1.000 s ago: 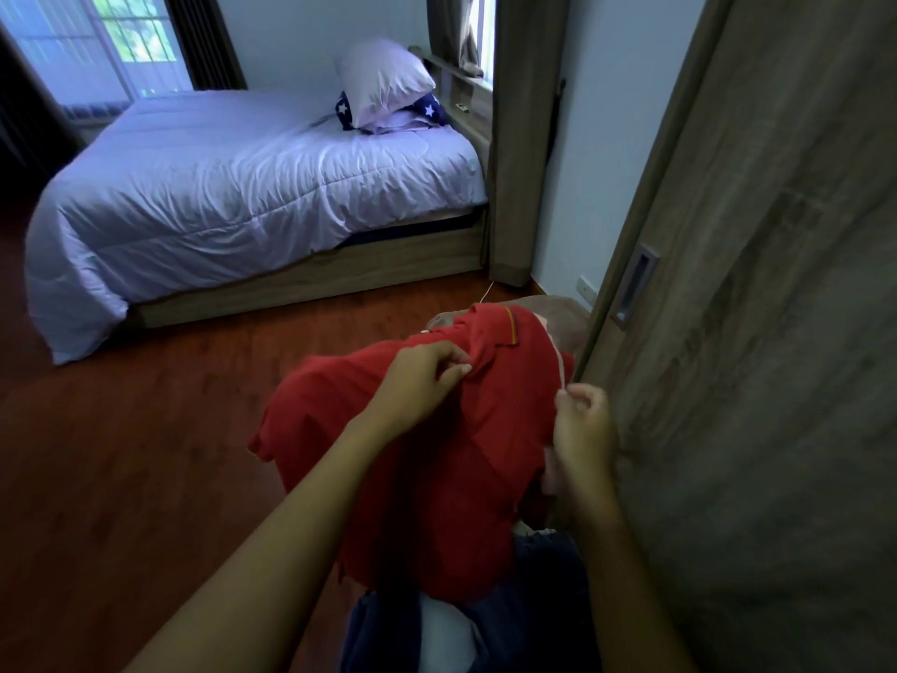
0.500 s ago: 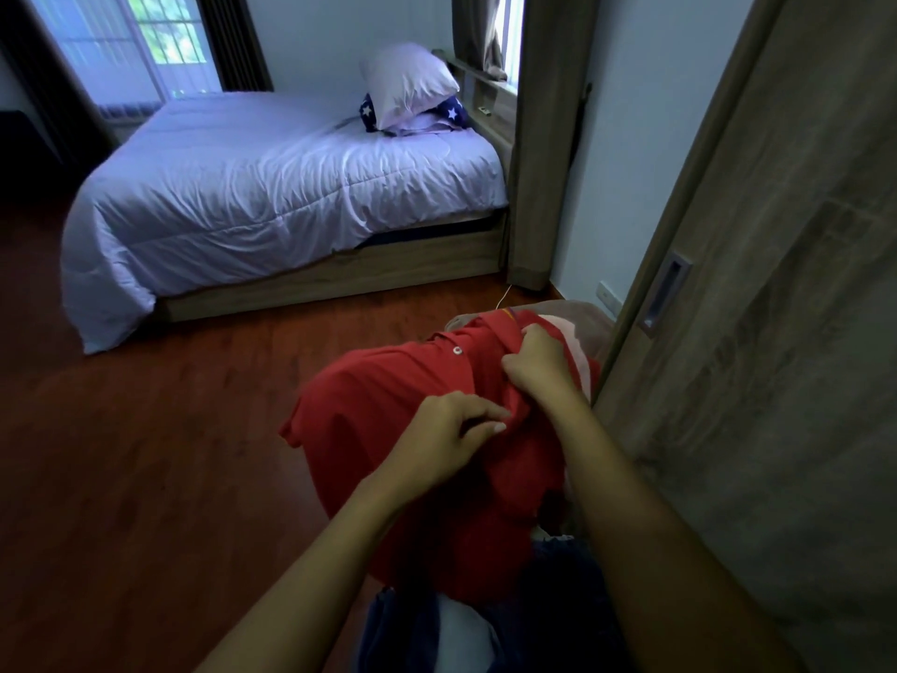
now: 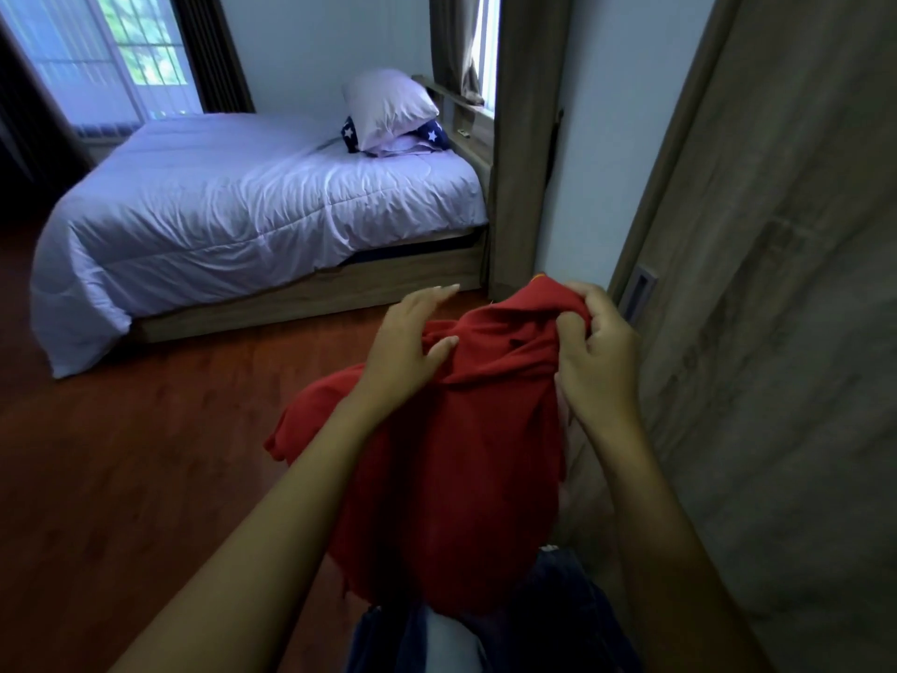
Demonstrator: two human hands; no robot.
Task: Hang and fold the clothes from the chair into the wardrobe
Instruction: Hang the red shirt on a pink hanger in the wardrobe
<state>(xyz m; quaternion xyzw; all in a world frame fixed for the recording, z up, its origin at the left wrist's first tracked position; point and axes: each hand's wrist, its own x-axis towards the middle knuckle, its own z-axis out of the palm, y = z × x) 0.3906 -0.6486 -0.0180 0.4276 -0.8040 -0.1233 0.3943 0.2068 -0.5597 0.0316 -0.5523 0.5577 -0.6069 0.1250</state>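
Red shirt (image 3: 461,454) hangs lengthwise far-to-near, bunched top far; right hand (image 3: 599,352) fingers curled gripping it, left hand (image 3: 407,347) fingers straight, resting on it.

The red shirt (image 3: 461,454), between the left hand (image 3: 403,347) and the right hand (image 3: 597,352), is matt, soft, creased cloth. The wardrobe door (image 3: 776,332), right of the right hand, is a matt grey-brown wood-grain panel. Its recessed handle (image 3: 639,292) looks like dull metal. The floor (image 3: 145,478), left of the left hand, is smooth reddish wood with a faint sheen. The duvet (image 3: 242,225), beyond the left hand, is wrinkled quilted cloth. The bed frame (image 3: 369,289) is matt wood grain.
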